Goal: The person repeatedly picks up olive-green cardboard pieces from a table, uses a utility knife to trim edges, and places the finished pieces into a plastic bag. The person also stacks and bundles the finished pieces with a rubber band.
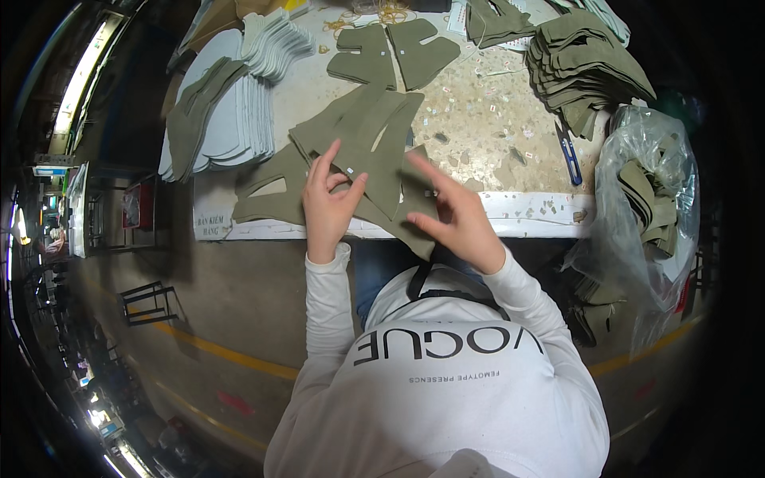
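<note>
Fabric pieces of olive green overlap along the near edge of the desk (head view). Left hand, fingers parted, lies over them; right hand, fingers spread, flanks their right side. Steadying one piece while separating another seems best. One corner overhangs; room extends rightward to blue snips.

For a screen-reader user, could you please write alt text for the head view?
A person's left hand and right hand over overlapping olive pieces on a worktable. Pale pieces are stacked at left; blue snips and a plastic bag are at right.
</note>
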`<action>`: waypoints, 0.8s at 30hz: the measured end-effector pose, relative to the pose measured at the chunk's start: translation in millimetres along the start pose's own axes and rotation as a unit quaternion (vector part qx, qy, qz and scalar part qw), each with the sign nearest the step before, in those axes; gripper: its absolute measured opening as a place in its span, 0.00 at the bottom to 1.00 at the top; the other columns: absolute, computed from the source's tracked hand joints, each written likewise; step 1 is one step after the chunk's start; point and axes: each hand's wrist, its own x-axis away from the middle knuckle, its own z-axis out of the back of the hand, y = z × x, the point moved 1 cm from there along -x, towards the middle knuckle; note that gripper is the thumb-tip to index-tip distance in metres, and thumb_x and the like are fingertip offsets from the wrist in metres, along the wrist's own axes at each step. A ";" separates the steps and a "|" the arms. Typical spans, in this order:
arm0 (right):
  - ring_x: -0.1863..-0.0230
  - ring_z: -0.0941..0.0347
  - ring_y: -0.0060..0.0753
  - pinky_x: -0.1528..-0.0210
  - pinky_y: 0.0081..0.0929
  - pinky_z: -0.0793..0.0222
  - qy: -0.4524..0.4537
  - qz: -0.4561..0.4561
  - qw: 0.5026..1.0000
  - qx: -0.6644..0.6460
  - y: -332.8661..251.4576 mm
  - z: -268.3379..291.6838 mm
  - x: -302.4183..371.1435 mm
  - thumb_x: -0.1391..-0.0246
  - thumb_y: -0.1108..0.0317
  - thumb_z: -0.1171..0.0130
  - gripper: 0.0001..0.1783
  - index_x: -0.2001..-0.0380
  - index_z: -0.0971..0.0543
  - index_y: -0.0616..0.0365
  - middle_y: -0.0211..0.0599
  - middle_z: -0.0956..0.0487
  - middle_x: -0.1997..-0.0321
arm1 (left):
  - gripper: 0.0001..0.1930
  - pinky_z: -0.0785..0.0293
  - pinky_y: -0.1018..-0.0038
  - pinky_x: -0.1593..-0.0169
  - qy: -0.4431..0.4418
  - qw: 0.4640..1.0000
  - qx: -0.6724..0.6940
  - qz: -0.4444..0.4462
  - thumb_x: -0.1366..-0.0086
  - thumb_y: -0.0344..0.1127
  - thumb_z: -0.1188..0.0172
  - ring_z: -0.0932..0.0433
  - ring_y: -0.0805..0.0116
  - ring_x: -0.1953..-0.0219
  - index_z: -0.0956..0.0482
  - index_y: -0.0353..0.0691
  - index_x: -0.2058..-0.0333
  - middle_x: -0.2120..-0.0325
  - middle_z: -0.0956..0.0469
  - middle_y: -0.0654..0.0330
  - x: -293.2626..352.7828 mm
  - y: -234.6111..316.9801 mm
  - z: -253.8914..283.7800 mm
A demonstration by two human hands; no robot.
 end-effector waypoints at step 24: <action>0.51 0.24 0.24 0.47 0.22 0.29 0.277 0.101 0.940 -0.171 -44.5 92.7 17.1 0.47 0.82 0.41 0.41 0.31 0.45 0.65 0.45 0.37 0.32 | 0.26 0.24 0.82 0.73 0.106 0.984 -0.144 -0.009 0.40 0.24 0.36 0.22 0.77 0.73 0.29 0.32 0.43 0.48 0.32 0.48 67.8 39.9 -23.9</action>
